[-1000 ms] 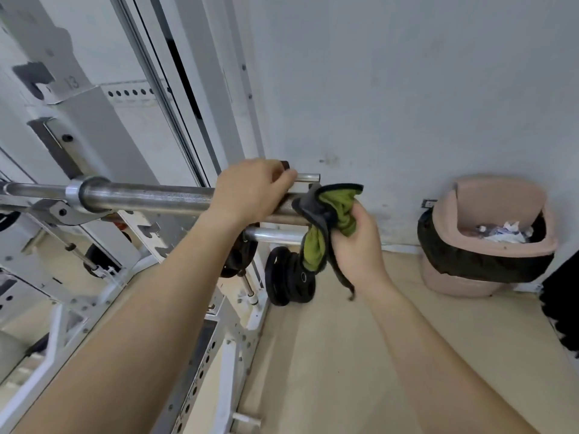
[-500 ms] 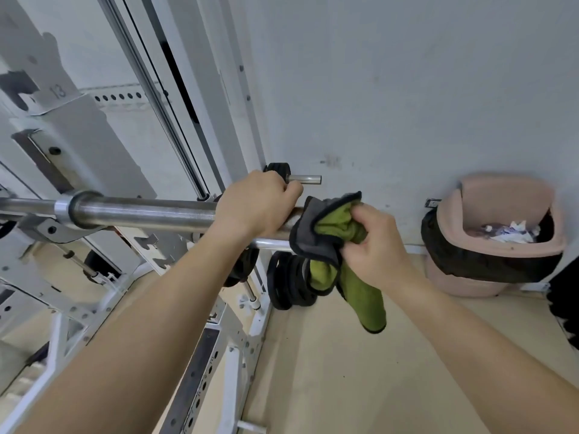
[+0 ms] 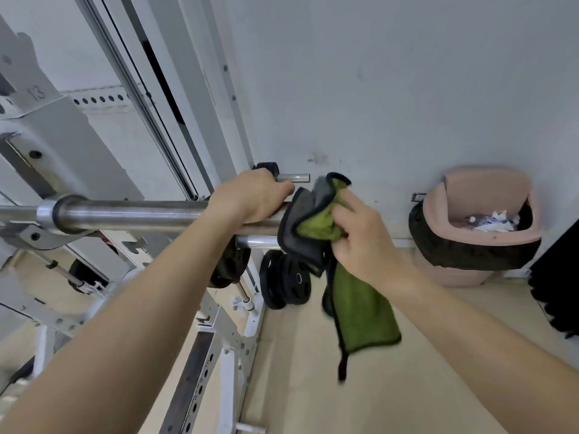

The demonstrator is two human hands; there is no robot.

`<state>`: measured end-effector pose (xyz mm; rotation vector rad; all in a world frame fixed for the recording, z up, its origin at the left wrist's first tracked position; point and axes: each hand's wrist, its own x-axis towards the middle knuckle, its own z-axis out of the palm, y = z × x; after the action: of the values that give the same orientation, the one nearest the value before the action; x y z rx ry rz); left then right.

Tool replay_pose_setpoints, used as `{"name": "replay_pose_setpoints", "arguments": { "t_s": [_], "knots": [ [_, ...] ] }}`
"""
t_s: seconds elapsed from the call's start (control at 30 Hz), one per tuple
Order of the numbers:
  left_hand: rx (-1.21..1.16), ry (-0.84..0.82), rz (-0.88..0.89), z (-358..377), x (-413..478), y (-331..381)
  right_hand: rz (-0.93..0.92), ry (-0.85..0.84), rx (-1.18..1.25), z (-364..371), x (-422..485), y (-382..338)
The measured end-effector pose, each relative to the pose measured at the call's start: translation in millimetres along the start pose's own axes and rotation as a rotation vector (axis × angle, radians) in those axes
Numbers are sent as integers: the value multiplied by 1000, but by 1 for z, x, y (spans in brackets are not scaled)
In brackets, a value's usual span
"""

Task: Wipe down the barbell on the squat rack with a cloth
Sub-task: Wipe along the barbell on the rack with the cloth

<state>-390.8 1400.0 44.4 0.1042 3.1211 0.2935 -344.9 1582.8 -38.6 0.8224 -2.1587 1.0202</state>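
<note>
The steel barbell (image 3: pixel 134 214) lies across the white squat rack (image 3: pixel 47 133), its thick sleeve reaching right towards the wall. My left hand (image 3: pixel 247 195) is closed over the sleeve near its outer end. A green and grey cloth (image 3: pixel 316 214) is bunched over the sleeve's tip, which it hides. My right hand (image 3: pixel 360 236) grips that cloth at the tip, and a long green flap hangs down below it.
Black weight plates (image 3: pixel 285 283) hang on storage pegs low on the rack, under the bar end. A pink waste bin (image 3: pixel 479 227) with a black liner stands against the grey wall at the right. A dark object (image 3: pixel 557 277) sits at the far right edge.
The cloth has come loose from a tight bunch, and a long green flap now hangs below my right hand. My right hand has shifted slightly right; my left hand stays on the sleeve.
</note>
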Motion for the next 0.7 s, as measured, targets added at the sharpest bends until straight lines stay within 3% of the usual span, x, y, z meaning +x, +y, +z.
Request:
{"name": "replay_pose_setpoints", "arguments": {
  "t_s": [0.1,0.17,0.27,0.37,0.47,0.5,0.57,0.7],
  "knots": [
    [-2,-331,77,-6,12,4,-260,-13,-301,-1,0,12],
    [17,-285,106,-6,14,2,-185,-62,-217,-3,2,11],
    [53,23,84,2,-2,-4,235,-116,123,-9,9,-3],
    [55,543,117,26,-33,-9,663,-213,386,-10,22,-7],
    [48,752,196,40,-46,-12,972,-254,602,-13,31,-9],
    [39,740,181,38,-44,-12,929,-246,534,-11,29,-8],
    [42,635,131,30,-38,-9,666,-181,297,-8,19,-11],
    [23,151,0,3,-12,-3,-79,-38,-187,-6,3,-2]
  ]
}}
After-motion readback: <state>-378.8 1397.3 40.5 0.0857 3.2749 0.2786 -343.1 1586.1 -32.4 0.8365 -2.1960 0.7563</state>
